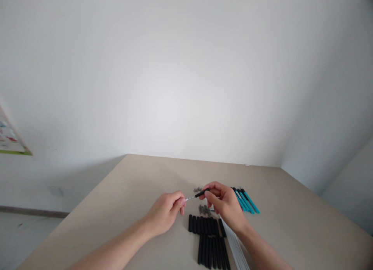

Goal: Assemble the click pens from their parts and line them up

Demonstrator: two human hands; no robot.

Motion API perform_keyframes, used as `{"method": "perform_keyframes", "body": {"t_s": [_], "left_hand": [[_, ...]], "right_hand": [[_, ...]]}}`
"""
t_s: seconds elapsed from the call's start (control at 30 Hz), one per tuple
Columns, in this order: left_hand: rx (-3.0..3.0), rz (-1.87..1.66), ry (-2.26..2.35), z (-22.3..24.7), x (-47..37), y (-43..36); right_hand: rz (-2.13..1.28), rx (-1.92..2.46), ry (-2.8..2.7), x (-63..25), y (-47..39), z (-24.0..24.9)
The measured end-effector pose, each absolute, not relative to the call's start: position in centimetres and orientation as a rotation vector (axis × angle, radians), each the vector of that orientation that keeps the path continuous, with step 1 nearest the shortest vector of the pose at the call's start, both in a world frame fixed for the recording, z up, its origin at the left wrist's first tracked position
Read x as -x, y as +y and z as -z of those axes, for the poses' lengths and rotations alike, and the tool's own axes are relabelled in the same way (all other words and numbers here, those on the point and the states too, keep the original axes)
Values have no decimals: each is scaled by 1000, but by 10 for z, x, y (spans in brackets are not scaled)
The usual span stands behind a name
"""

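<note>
My left hand (164, 212) is closed in a pinch on a thin white pen refill (190, 198). The fingers of my right hand (227, 206) grip a short black pen barrel section (201, 193), which is in line with the refill. Whether the refill's end sits inside the black section is too small to tell. Both hands are above the table, the parts between them. Under my right hand lies a small pile of grey metal pieces (204, 210), and a few tiny metal parts (197, 190) lie farther back.
Near me, short black tubes (201, 224) lie in a row, with longer black tubes (212, 250) below. White thin rods (236, 246) lie beside them, partly under my right arm. Several blue pens or barrels (247, 201) are at right. The beige table (140, 176) meets a white wall (175, 87).
</note>
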State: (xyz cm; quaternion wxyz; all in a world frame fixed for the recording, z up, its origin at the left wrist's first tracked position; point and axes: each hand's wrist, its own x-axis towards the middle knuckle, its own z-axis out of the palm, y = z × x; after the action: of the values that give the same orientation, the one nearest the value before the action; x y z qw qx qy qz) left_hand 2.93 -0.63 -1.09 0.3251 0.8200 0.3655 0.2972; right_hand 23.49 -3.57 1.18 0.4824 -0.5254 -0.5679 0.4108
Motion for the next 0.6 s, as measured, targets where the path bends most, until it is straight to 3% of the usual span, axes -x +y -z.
{"method": "perform_keyframes", "body": {"t_s": [0.6], "left_hand": [[-1963,-793,883,17,-30,-6]], "right_hand": [[-893,1309,-1646,-228,-39,-7]]}}
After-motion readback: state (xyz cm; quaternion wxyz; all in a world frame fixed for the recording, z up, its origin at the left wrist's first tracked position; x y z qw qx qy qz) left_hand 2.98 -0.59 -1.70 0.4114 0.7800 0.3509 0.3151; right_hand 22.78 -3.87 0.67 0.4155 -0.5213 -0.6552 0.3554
